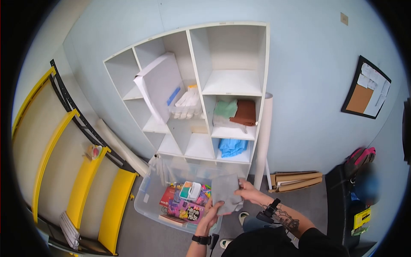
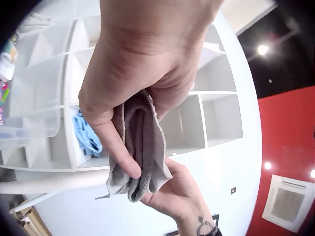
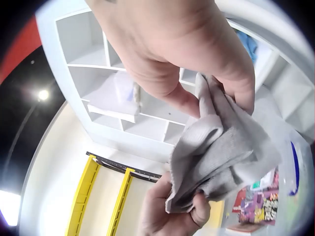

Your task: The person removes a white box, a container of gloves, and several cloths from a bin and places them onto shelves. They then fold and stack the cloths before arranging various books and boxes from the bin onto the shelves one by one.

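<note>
A folded grey cloth (image 1: 225, 192) is held between both hands, over the right edge of a clear plastic bin. The left hand (image 1: 209, 214) grips its lower left edge; in the left wrist view that hand (image 2: 142, 73) pinches the layered folds of the cloth (image 2: 140, 147). At the upper right edge, the right hand (image 1: 250, 192) pinches it. Seen from the right wrist, the right hand (image 3: 197, 59) has thumb and fingers on the top of the cloth (image 3: 216, 147), whose folds hang loosely open.
The clear bin (image 1: 143, 200) holds colourful packets and a white-and-green box. Behind it, a white cubby shelf (image 1: 229, 92) holds brown, green and blue cloths, gloves and a white box. Yellow shelving (image 1: 113, 210) stands left; flat cardboard (image 1: 297, 180) lies right.
</note>
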Demonstrator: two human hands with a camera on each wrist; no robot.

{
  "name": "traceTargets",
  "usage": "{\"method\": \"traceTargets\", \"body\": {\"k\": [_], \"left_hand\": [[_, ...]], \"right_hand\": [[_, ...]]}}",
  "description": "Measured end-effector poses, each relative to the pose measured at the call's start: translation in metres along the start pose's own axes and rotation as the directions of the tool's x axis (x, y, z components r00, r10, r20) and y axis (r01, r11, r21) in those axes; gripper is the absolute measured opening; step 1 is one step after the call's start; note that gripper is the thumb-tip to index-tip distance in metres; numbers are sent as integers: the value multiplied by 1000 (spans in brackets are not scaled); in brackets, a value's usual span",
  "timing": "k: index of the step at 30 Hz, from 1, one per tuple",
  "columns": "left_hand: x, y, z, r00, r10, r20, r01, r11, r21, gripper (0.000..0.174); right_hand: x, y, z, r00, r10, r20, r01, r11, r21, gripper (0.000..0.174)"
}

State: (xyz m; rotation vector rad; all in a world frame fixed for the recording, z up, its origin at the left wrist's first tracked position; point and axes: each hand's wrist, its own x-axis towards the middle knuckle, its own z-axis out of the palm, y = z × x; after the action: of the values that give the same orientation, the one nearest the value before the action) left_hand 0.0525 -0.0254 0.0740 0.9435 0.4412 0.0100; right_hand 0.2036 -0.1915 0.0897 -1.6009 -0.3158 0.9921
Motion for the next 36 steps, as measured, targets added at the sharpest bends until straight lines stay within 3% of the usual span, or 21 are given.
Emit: {"method": "traceTargets", "body": {"k": [3, 5, 6, 8, 10, 12, 13, 14, 16, 18, 19, 20, 22, 23, 26, 28, 30, 31, 33, 34, 36], "left_hand": [[50, 47, 22, 990, 139, 35, -142, 986, 86, 59], [104, 97, 42, 938, 332, 101, -346, 922, 175, 59], [129, 127, 55, 904, 404, 137, -426, 872, 242, 62], [165, 185, 94, 864, 483, 141, -501, 793, 347, 66], [171, 234, 135, 858, 511, 53, -477, 754, 452, 71], [207, 234, 141, 766, 640, 64, -561, 617, 552, 75], [225, 226, 137, 720, 690, 73, -584, 545, 602, 77], [238, 217, 129, 617, 756, 219, -539, 204, 817, 78], [250, 192, 121, 523, 735, 432, -406, -231, 884, 78], [249, 190, 127, 626, 651, 430, -297, -310, 903, 78], [248, 188, 130, 678, 611, 410, -244, -339, 909, 78], [255, 188, 128, 644, 610, 461, -240, -411, 879, 77], [271, 189, 122, 577, 601, 554, -214, -543, 812, 75], [287, 183, 113, 687, 522, 505, -186, -545, 818, 74], [292, 171, 114, 681, 557, 476, -144, -535, 832, 72], [278, 168, 117, 660, 584, 472, -169, -496, 851, 72], [265, 148, 109, 645, 590, 486, -190, -492, 850, 72], [251, 132, 102, 638, 570, 517, -207, -520, 829, 71], [213, 92, 84, 644, 577, 502, -249, -463, 851, 71], [182, 87, 73, 717, 528, 456, -299, -357, 885, 73], [153, 45, 33, 720, 616, 320, -161, -300, 940, 72]], "right_hand": [[34, -40, -12, 875, -416, -247, 415, 908, -60, 70], [49, -106, -22, 705, -626, -332, 589, 779, -216, 74], [51, -143, -26, 704, -603, -375, 581, 793, -186, 69], [107, -180, -46, 364, -802, -473, 740, 558, -377, 60], [99, -241, -53, 537, -622, -570, 565, 767, -305, 54], [191, -237, -85, 353, -668, -655, 598, 700, -391, 45], [221, -234, -96, 369, -676, -638, 545, 713, -440, 43], [242, -229, -104, 388, -681, -621, 487, 723, -490, 42], [265, -218, -111, 511, -592, -623, 394, 806, -442, 42], [289, -194, -117, 404, -681, -611, 438, 730, -525, 40], [283, -200, -116, 444, -665, -601, 446, 745, -495, 37], [274, -199, -116, 490, -646, -586, 447, 763, -468, 34], [267, -197, -114, 440, -720, -536, 445, 694, -567, 33], [266, -201, -113, 410, -760, -503, 450, 649, -614, 32], [227, -226, -101, 389, -863, -323, 215, 426, -879, 32], [224, -241, -96, 534, -815, -224, 314, 437, -843, 34], [254, -236, -102, 573, -817, -66, 286, 275, -918, 38], [267, -224, -109, 640, -768, 12, 149, 108, -983, 42], [287, -202, -122, 565, -822, 73, 245, 83, -966, 41], [275, -215, -119, 549, -833, 69, 278, 105, -955, 40], [239, -220, -95, 466, -884, 46, 314, 117, -942, 35]]}}
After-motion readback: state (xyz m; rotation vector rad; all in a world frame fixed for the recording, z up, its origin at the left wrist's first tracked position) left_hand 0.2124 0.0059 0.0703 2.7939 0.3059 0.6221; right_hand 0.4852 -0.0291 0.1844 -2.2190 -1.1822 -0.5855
